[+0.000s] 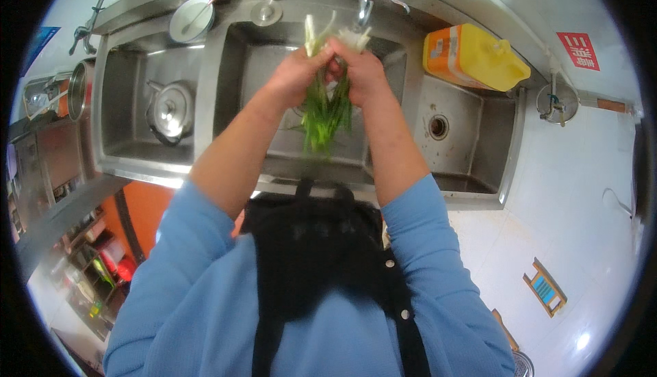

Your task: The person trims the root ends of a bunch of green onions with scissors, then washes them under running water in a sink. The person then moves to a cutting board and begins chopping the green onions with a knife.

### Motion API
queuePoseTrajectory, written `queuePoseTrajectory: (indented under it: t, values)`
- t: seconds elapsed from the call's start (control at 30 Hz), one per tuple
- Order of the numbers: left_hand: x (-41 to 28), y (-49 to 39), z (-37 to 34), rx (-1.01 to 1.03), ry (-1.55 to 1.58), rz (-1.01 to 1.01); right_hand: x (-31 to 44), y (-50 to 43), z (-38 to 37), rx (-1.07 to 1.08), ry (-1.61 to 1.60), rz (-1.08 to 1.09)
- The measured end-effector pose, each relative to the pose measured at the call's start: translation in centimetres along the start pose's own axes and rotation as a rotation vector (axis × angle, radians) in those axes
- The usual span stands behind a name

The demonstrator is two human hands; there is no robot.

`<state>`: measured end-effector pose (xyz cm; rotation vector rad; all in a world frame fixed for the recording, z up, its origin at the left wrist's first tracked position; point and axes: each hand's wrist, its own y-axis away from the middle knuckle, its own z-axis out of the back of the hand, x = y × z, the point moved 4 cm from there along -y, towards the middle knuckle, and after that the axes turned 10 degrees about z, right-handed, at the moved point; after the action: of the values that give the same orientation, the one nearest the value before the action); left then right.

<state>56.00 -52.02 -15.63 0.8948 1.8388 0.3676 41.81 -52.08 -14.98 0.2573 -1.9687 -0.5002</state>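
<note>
Both my hands grip a bunch of green onions (323, 115) above the middle basin (262, 79) of a stainless steel sink. My left hand (297, 71) holds the stalks on the left, with their white ends sticking up past the thumb. On the other side my right hand (364, 69) closes around more stalks, their pale root ends at its top. The two hands meet at the thumbs, and the green leaves hang down between the wrists, somewhat blurred. Just beyond the right hand is the faucet (364, 7); whether water runs is hard to tell.
A metal kettle (172, 110) sits in the left basin. On the rim stand a white bowl (179, 20) with a spoon and a round metal drain strainer (266, 13). A yellow plastic jug (482, 56) lies over the right basin (457, 156). Wall taps (84, 36) are at left.
</note>
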Motion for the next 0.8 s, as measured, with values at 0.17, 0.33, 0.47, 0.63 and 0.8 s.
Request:
queuePoseTrajectory:
  t: [0.17,0.33,0.47,0.63,0.8]
  values:
    - [1.0,-0.7,-0.1,-0.021,0.002,0.092,0.1,-2.1,1.9,-0.052,0.155,0.102]
    - [1.9,0.8,0.5,-0.070,-0.134,0.113,1.9,-4.3,5.0,-0.333,-0.096,0.132]
    - [1.5,1.0,1.4,-0.152,0.074,0.049,0.6,-1.8,3.7,-0.276,0.135,0.012]
    - [1.3,0.1,1.2,-0.083,-0.105,0.059,-1.8,-0.5,0.3,-0.064,0.042,0.011]
    - [1.1,-0.5,3.3,-0.187,0.105,-0.020,-0.9,-2.2,1.6,-0.160,-0.003,0.182]
